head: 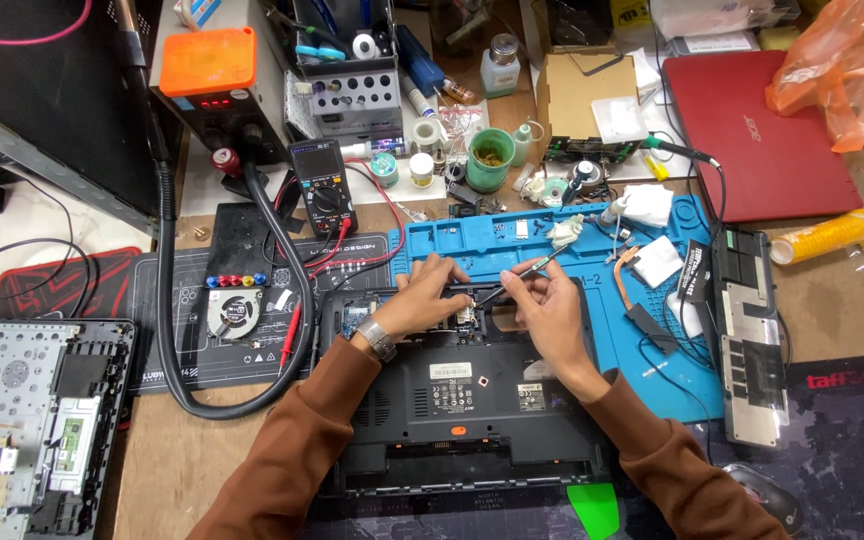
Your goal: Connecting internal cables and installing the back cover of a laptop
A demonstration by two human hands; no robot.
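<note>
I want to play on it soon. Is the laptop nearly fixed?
Not nearly. Done: the black laptop base lies open and upside down, a small round fan sits out on the dark mat. In hand: the right hand works a thin metal tool into the open bay while the left hand steadies there. Left: the grey keyboard panel lies apart.

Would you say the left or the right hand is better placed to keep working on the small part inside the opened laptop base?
Probably the right hand: it holds the thin tool, tip pointing down at the small part. The left hand rests on the black laptop base beside that spot, seemingly steadying it.
</note>
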